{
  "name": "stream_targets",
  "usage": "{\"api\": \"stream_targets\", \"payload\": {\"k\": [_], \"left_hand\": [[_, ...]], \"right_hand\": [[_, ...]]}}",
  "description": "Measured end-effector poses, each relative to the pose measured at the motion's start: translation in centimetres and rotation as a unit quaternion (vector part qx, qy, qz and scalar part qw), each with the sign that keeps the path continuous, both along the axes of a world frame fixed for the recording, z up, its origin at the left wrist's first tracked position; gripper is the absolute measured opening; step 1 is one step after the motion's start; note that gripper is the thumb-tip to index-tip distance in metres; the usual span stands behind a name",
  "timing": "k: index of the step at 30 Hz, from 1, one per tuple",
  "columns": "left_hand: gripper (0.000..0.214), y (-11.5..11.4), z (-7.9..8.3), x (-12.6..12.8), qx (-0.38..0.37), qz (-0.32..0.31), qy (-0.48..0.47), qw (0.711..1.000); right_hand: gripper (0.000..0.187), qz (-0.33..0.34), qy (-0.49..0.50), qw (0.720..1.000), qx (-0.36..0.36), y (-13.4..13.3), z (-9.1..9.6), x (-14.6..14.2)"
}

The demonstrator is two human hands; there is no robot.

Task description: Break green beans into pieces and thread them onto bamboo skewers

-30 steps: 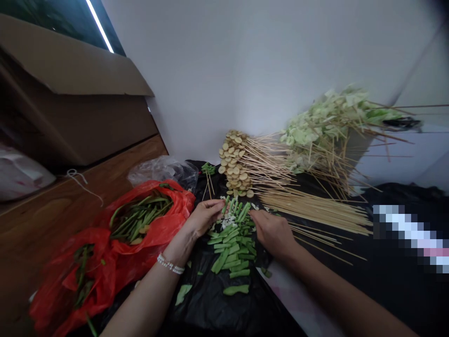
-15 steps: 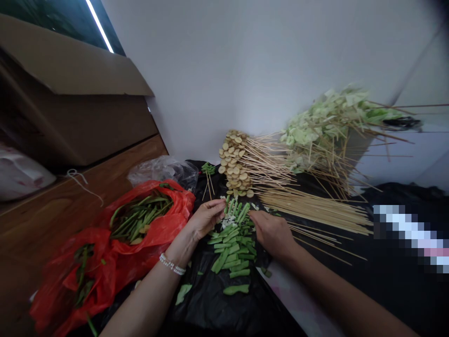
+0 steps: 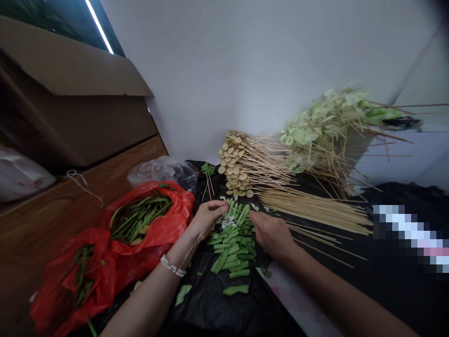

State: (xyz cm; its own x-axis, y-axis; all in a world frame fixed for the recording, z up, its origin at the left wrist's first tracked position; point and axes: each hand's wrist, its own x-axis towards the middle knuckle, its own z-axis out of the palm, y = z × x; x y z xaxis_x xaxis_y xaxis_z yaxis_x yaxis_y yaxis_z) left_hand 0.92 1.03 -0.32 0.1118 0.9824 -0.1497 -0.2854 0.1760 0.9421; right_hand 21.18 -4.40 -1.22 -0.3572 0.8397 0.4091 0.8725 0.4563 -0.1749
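My right hand [image 3: 271, 231] is closed on a bamboo skewer [image 3: 326, 252], whose long end sticks out to the right past my wrist. Several cut green bean pieces [image 3: 242, 213] sit side by side between my two hands, apparently threaded on that skewer. At their left end, the thumb and fingers of my left hand [image 3: 210, 215] pinch a bean piece, mostly hidden by the fingertips. Below both hands lies a pile of flat cut green beans [image 3: 231, 257], with small white bits [image 3: 228, 222] at its upper edge.
Skewered potato slices [image 3: 233, 161] are stacked against the wall, beside cabbage skewers [image 3: 326, 117]. Bare skewers [image 3: 319, 208] lie to the right. At left are a red bag [image 3: 175, 220] of long beans, a clear plastic bag [image 3: 161, 171] and a cardboard box [image 3: 91, 124]. Black plastic [image 3: 206, 309] covers the surface.
My left hand has shifted slightly right, closer to the bean pieces. The skewer's free end has dipped a little to the lower right. Everything else looks the same.
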Motion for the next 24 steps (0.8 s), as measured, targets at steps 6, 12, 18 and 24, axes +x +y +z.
{"api": "stream_targets", "payload": {"k": [6,12,18,24], "left_hand": [[0.036,-0.04,-0.02,0.08,-0.019,-0.009,-0.014,1.0],[0.035,-0.17,0.16,0.05,-0.053,-0.024,-0.046,0.997],[0.034,-0.48,0.36,0.27,-0.044,-0.03,-0.046,0.997],[0.032,-0.52,0.15,0.32,-0.033,-0.034,-0.021,0.999]], "right_hand": [[0.027,-0.003,0.027,1.0,0.005,0.18,-0.14,0.09],[0.026,0.01,0.033,0.999,0.029,-0.04,0.04,0.08],[0.024,0.015,0.039,0.999,0.018,-0.1,-0.05,0.02],[0.022,0.027,0.063,0.997,-0.03,0.15,-0.16,-0.12]]}}
